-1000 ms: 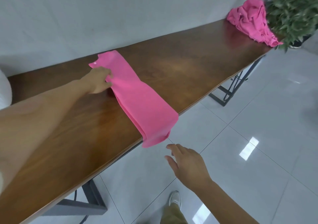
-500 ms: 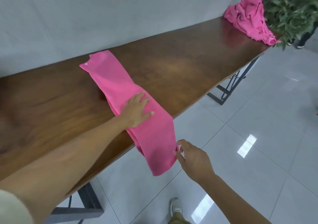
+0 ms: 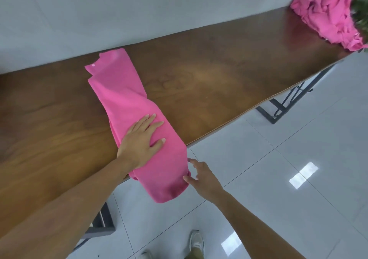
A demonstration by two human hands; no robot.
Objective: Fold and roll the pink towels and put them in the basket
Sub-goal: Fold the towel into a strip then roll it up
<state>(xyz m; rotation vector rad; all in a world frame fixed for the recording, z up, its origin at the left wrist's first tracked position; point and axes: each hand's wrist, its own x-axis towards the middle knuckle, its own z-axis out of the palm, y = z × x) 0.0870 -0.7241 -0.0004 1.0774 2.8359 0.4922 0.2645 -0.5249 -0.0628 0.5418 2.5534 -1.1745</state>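
Pressing flat on the folded pink towel [image 3: 123,99], the left hand [image 3: 140,141] lies with fingers straight and spread, pinning the strip near the front edge of the wooden table [image 3: 219,75]. The towel's near end hangs past that edge. The right hand [image 3: 203,176] touches this hanging end with thumb and forefinger; whether they pinch the cloth cannot be determined. A crumpled towel pile [image 3: 326,14] at the table's far right is cropped by the frame and partly masked by blurred plant leaves [image 3: 360,10].

long brown wooden table [image 3: 209,75] against white wall [image 3: 139,10]; green plant [image 3: 360,4] at far end; glossy tiled floor [image 3: 298,169].
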